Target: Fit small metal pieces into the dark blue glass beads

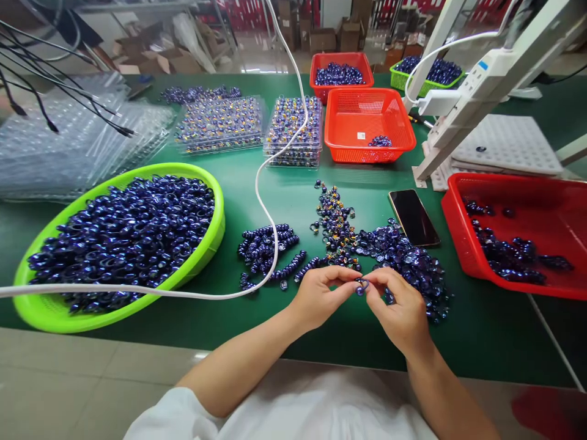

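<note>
Between both sets of fingertips is a small shiny dark blue ring (362, 286), held above the near part of the green table (238, 189). My left hand (318, 296) pinches it from the left, and my right hand (400, 305) pinches it from the right. Just beyond the right hand spreads a pile of dark glossy round pieces (413, 263). Straight ahead lies a heap of assembled rings (332, 214) with golden bits among them. Rows of stacked dark blue rings (266, 247) rest past the left hand. Fingers partly cover the held ring.
A green basket (217, 226) full of blue rings stands left. A white cable (259, 195) crosses the table. A phone (414, 217) lies right, near a red basket (463, 244). Filled clear trays (293, 131), an orange basket (408, 131) and a metal post (486, 85) stand farther back.
</note>
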A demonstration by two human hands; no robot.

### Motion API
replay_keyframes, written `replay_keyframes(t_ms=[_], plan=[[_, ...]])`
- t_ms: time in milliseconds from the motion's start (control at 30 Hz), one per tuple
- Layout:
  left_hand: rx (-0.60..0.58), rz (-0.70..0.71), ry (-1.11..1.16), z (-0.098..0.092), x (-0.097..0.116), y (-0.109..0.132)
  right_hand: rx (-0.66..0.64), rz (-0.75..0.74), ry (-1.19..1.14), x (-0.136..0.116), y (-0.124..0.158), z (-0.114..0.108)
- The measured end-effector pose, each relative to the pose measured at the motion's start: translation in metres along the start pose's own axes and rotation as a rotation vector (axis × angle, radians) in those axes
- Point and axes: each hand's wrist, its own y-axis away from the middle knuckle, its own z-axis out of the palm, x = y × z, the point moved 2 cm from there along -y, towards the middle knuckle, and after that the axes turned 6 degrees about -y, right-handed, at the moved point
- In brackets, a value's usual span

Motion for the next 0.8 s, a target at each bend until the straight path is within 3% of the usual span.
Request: replay_keyframes(t_ms=[267,400,500,633,700,800], plan=[[0.040,0.164,-0.120,0.001,0.002,0.002,-0.007,0.126,-0.062,0.002,0.003,0.002],[0.024,0.130,-0.093,0.002,0.000,0.001,-0.078,0.189,-0.095,0.005,-0.001,-0.002],[0.006,0.087,-0.082,0.001,0.000,0.000,-0.101,0.216,-0.036,0.010,-0.004,-0.019],[0.028,0.062,-0.074,-0.003,-0.004,-0.003,0.057,0.152,0.172,0.018,-0.007,-0.050],[0.026,0.058,-0.067,-0.004,-0.006,-0.005,0.000,0.079,0.286,0.022,-0.009,-0.055],[0.014,0.057,-0.068,-0.005,-0.010,-0.006,-0.158,-0.016,0.486,0.030,-0.012,-0.045]])
